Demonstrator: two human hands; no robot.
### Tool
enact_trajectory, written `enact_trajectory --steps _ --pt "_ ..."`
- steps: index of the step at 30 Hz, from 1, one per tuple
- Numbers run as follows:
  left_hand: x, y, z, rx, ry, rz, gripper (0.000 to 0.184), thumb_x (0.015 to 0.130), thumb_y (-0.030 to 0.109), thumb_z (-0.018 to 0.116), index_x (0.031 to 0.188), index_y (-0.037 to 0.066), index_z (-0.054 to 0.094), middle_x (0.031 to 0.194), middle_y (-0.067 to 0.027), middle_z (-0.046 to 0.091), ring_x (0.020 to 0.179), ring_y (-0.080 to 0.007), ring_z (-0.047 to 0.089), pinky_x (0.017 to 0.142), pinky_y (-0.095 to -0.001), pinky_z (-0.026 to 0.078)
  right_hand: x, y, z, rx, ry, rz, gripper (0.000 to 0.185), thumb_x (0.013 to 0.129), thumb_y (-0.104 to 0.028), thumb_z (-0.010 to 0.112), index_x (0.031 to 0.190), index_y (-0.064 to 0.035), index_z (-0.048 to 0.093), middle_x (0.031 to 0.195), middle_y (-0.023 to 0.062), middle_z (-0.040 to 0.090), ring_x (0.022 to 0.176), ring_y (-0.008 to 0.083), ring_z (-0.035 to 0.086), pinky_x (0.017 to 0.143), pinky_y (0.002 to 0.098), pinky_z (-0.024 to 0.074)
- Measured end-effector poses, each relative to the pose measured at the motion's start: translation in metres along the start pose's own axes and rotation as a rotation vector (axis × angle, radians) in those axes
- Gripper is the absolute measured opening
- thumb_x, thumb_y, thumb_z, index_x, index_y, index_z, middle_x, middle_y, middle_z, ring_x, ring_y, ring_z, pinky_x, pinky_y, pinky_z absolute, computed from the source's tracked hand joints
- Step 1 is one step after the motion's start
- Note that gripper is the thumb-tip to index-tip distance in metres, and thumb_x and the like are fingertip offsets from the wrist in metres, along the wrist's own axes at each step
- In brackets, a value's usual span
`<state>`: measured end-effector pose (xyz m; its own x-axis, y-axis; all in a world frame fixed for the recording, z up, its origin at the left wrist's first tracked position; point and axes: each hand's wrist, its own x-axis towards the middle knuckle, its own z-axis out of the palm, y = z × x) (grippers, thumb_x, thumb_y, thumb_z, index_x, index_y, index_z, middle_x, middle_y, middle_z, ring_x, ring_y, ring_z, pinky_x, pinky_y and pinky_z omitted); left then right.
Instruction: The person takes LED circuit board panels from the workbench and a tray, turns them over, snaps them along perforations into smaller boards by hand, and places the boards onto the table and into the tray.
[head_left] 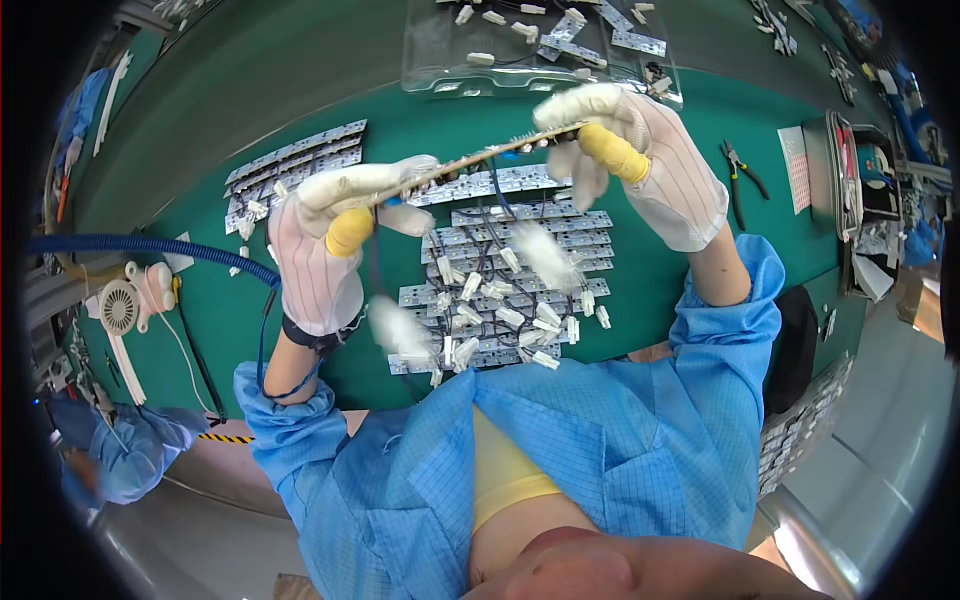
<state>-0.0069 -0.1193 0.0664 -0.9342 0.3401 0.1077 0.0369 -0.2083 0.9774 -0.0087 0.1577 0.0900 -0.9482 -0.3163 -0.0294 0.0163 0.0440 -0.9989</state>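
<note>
My left hand [318, 250] and my right hand [665, 165] wear white striped gloves with yellow covers on the thumbs. Between them they grip a long, thin circuit board strip [480, 157] by its two ends, with its edge turned toward me. Small parts stick up from the strip. Wires hang below it, and a white connector [548, 258] on the right is smeared by motion, as is another blurred connector [402, 330] near my left wrist. Beneath lie rows of LED-type board strips [590, 224] with dark wires and white plugs. A dark strap with a cord circles my left wrist.
A clear plastic tray [435, 82] with boards and plugs stands at the back. More board strips [300, 158] lie to the left on the green mat [690, 300]. Pliers [738, 185] rest at right. A blue hose [150, 243] and small fan [120, 305] are at left.
</note>
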Motion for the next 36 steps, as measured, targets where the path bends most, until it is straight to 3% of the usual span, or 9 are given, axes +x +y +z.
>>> enact_trajectory --steps 12,14,16,20,26,30,31,34,36 --pt "-0.003 -0.009 -0.011 1.492 0.007 0.449 0.029 0.084 0.0 0.061 0.113 0.003 0.06 0.101 -0.0054 0.063 0.084 -0.0208 0.06 0.073 -0.0299 0.046 -0.008 -0.001 -0.015 0.089 -0.198 0.001 0.049 0.09 -0.041 0.054 0.108 0.0043 0.05 0.077 0.0098 0.063 0.051 0.0112 0.059 0.048 0.0187 0.0465" --pt "-0.003 -0.006 -0.01 1.343 0.012 0.242 0.031 0.087 0.005 0.059 0.117 0.002 0.058 0.099 -0.0074 0.065 0.087 -0.0201 0.062 0.077 -0.0306 0.047 -0.009 0.01 -0.017 0.306 -0.181 0.123 0.051 0.089 -0.037 0.057 0.114 0.0064 0.046 0.08 0.012 0.063 0.049 0.0118 0.059 0.048 0.0195 0.0469" --pt "0.004 0.002 0.003 0.451 0.058 -0.136 0.032 0.091 0.013 0.057 0.12 0.001 0.056 0.097 -0.0104 0.066 0.093 -0.0212 0.063 0.084 -0.0326 0.047 -0.006 0.018 -0.015 0.442 -0.179 0.035 0.047 0.087 -0.031 0.061 0.115 0.0043 0.048 0.083 0.0109 0.062 0.054 0.01 0.058 0.049 0.0171 0.0451" --pt "0.011 -0.011 0.013 -0.436 -0.022 -0.081 0.056 0.094 0.037 0.05 0.13 -0.005 0.041 0.103 -0.0133 0.063 0.094 -0.0212 0.062 0.092 -0.0343 0.044 0.0 0.0 -0.005 -0.078 -0.145 0.036 0.042 0.081 -0.019 0.064 0.117 -0.0014 0.05 0.091 0.0059 0.057 0.066 0.006 0.05 0.057 0.0188 0.0411" --pt "0.041 0.008 -0.074 0.638 0.391 0.039 0.029 0.079 0.0 0.046 0.104 0.001 0.061 0.094 -0.0096 0.064 0.084 -0.0183 0.062 0.076 -0.0296 0.048 -0.002 0.01 0.007 -0.203 -0.067 -0.012 0.063 0.076 -0.02 0.069 0.131 -0.0045 0.043 0.107 0.0078 0.049 0.075 0.0094 0.047 0.06 0.0189 0.0413" --pt "0.053 -0.016 -0.173 1.558 0.202 -0.144 0.028 0.081 0.001 0.053 0.105 0.013 0.064 0.102 -0.0069 0.064 0.094 -0.0247 0.06 0.087 -0.0326 0.045 -0.001 0.014 -0.005 -0.273 -0.038 -0.037 0.05 0.079 -0.009 0.067 0.126 -0.0062 0.049 0.103 0.006 0.053 0.071 0.0094 0.049 0.057 0.0215 0.0434" --pt "0.048 -0.032 -0.183 1.679 0.213 0.098 0.033 0.075 -0.001 0.055 0.1 0.019 0.066 0.101 -0.0068 0.064 0.097 -0.0294 0.058 0.088 -0.0342 0.044 0.0 0.022 -0.005 -0.411 -0.065 -0.09 0.045 0.08 -0.009 0.066 0.123 -0.007 0.051 0.104 0.0066 0.054 0.07 0.0101 0.05 0.057 0.0229 0.0441" --pt "0.039 -0.041 -0.176 1.25 0.168 0.262 0.032 0.072 -0.009 0.051 0.094 0.01 0.066 0.1 -0.0071 0.064 0.1 -0.0257 0.058 0.089 -0.0339 0.044 0.0 0.037 -0.008 -0.559 -0.124 -0.058 0.037 0.081 -0.014 0.067 0.115 -0.0089 0.055 0.11 0.0077 0.056 0.081 0.0177 0.057 0.068 0.0301 0.0475" --pt "0.027 -0.045 -0.175 1.267 0.2 0.255 0.034 0.072 -0.011 0.047 0.094 0.006 0.066 0.104 -0.0088 0.064 0.104 -0.027 0.058 0.092 -0.0344 0.043 -0.005 0.038 -0.007 -1.269 -0.039 -0.232 0.04 0.075 -0.016 0.071 0.111 -0.0088 0.056 0.113 0.0063 0.055 0.102 0.0244 0.054 0.083 0.035 0.0448"
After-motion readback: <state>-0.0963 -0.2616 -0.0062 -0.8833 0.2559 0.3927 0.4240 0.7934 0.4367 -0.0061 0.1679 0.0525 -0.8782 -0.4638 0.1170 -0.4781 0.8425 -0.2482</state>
